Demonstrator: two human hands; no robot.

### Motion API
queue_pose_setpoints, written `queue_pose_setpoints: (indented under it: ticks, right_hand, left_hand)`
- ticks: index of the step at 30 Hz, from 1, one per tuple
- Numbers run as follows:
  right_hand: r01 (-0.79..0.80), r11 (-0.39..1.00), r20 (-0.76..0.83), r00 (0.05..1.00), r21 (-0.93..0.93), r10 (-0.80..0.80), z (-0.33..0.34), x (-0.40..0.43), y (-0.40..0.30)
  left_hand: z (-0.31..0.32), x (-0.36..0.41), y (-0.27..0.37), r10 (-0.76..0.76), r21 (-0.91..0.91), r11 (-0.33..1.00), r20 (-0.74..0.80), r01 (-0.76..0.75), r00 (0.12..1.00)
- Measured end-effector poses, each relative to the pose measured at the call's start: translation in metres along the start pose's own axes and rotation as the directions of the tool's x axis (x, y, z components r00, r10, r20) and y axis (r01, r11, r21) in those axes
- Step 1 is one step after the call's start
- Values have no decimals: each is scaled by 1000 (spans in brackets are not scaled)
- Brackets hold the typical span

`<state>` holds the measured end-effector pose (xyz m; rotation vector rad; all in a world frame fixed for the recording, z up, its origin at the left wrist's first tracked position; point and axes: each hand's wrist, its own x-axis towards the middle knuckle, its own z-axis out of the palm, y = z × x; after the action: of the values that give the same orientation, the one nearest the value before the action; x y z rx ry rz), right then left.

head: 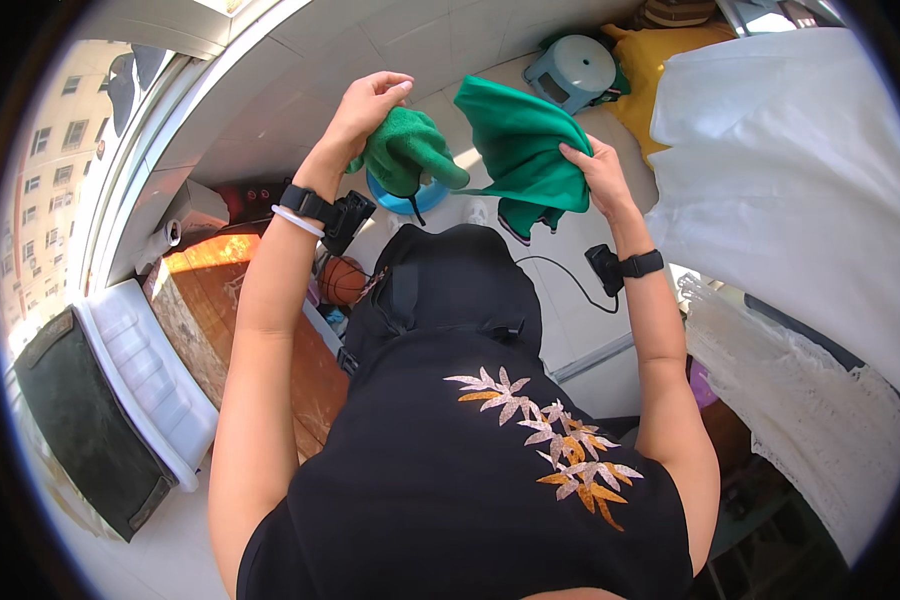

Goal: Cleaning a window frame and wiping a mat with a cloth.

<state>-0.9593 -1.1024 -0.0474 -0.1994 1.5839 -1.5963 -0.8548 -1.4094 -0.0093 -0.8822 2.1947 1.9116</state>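
My left hand is raised at the upper middle, with a fuzzy green towel-like cloth bunched under its curled fingers. A thin dark strip dangles from that cloth. Out to the right, my right hand pinches a smooth green fabric, thumb on top, and spreads it in a wide fold. Dark-trimmed edges hang from its lower side. Whether the two green pieces are joined is unclear. Below the fuzzy cloth, a blue basin on the floor shows in part.
A light-blue plastic stool stands near the wall, beside yellow fabric. White cloth and a lace cloth drape on the right. Leftward are a basketball, a wooden surface and a white plastic container by the window.
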Motion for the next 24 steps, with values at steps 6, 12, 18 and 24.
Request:
queue_pose_setpoints:
  ticks: [6,12,18,24]
  right_hand:
    - [-54,937,-391,899,345,196,-31,64,45]
    - [104,876,-596,770,471,229,-108,150,56]
    - [436,667,-658,745,604,109,-205,243,29]
    - [330,646,-674,619,689,402,-225,252,40]
  left_hand:
    - [-38,-38,-103,-194,-146,976,-220,164,956]
    - [-57,-102,-135,-333,-234,938,-410,255,849]
    - [-56,-150,-143,-418,-422,883,-503,207,757]
    - [-53,-168,-144,-426,-492,860,-549,135,719]
